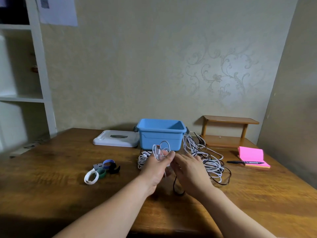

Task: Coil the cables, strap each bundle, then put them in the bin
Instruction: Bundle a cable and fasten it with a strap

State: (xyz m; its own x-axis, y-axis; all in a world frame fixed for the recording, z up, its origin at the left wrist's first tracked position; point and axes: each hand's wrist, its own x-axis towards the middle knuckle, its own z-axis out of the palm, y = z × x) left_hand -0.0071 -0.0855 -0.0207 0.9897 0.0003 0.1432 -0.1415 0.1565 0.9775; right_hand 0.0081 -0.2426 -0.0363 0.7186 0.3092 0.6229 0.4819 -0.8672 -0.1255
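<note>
head view, left hand [158,166] pinched a looped white cable [161,149], right hand [190,169] relaxed beside it, blue bin [160,134] behind

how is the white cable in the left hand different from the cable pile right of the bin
The white cable is held up in a few loops by the left hand; the cable pile lies on the table in a loose tangle. The white cable's loops are white only; the cable pile mixes white and black strands. The cable pile is far bulkier than the white cable. Neither is strapped or in the blue bin.
</note>
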